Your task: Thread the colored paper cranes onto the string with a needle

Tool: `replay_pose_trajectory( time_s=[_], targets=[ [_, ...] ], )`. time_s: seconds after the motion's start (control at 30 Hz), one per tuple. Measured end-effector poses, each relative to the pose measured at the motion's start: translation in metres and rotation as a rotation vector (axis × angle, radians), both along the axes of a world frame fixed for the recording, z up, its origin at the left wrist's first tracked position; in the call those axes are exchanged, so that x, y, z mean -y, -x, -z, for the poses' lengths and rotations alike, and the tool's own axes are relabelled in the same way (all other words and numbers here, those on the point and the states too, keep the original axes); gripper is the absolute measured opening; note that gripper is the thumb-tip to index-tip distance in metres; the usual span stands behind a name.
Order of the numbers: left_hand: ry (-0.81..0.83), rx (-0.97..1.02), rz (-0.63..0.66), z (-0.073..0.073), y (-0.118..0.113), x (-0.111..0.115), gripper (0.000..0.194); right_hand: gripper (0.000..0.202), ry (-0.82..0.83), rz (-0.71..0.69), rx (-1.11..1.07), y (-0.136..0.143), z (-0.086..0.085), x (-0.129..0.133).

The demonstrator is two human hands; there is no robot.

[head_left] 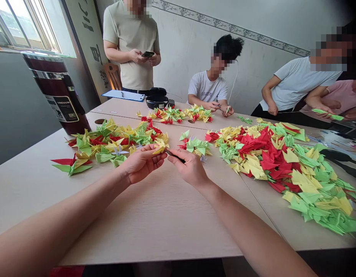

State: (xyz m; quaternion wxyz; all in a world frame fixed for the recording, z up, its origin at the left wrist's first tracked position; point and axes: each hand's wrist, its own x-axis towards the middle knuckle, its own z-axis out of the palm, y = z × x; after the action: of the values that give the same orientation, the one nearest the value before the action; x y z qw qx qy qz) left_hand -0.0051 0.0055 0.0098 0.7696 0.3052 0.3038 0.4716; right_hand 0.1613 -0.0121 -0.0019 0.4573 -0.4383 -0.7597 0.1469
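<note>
Over the near middle of the table, my left hand (141,164) pinches a yellow folded paper crane (160,146) between thumb and fingers. My right hand (192,167) is closed around a slim dark tool (178,157) that looks like tweezers, its tip beside the crane. The fingers cover part of the tool. Just beyond my left hand lies a heap of green, yellow and red paper cranes (108,135). A smaller cluster of cranes (197,145) sits past my right hand. One red, green and yellow crane (74,164) stands apart at the left.
A big pile of red, yellow and green folded papers (270,154) covers the table's right side. At the left stands a dark red vacuum flask (58,92). A clipboard (124,95) and a black case (157,100) lie at the back. Several people are around the far side.
</note>
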Motion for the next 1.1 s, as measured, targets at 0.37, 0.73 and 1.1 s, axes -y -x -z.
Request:
replay_pose_trajectory(
  time_s=[0.37, 0.73, 1.1],
  targets=[
    [-0.335, -0.260, -0.206, 0.0035, -0.0039, 0.0000, 0.030, 0.024, -0.097, 0.096, 0.204, -0.0026, -0.0069, 0.0032],
    [-0.385, -0.372, -0.221, 0.0045, -0.0067, 0.0025, 0.031, 0.023, -0.156, 0.122, 0.242, -0.0023, 0.0005, 0.0012],
    [-0.391, -0.393, -0.207, 0.0044, -0.0059, 0.0008, 0.031, 0.023, -0.128, 0.120, 0.260, -0.0033, -0.0017, 0.0006]
  ],
)
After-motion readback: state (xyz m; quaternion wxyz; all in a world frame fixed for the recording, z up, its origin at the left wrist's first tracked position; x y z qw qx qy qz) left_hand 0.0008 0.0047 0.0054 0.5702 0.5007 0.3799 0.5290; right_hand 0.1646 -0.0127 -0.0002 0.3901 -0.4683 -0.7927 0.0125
